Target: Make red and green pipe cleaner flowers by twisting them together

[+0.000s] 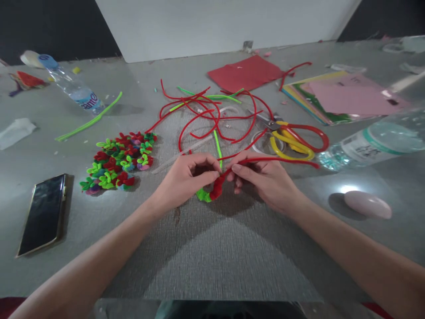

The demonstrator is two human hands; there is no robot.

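Observation:
Near the middle of the table, my left hand pinches the top of a small red and green fuzzy piece, which hangs below the fingers in a curve. Just to its right, my right hand grips a red pipe cleaner between thumb and fingers. That pipe cleaner runs from the fuzzy piece across the right hand, its free end pointing right. A green pipe cleaner stands out behind the fingertips. The fingertips partly hide where the pieces join.
Loose red pipe cleaners lie beyond the hands, scissors at their right. Finished fuzzy pieces and a phone lie left. Bottles, coloured sheets, red paper and a mouse surround them.

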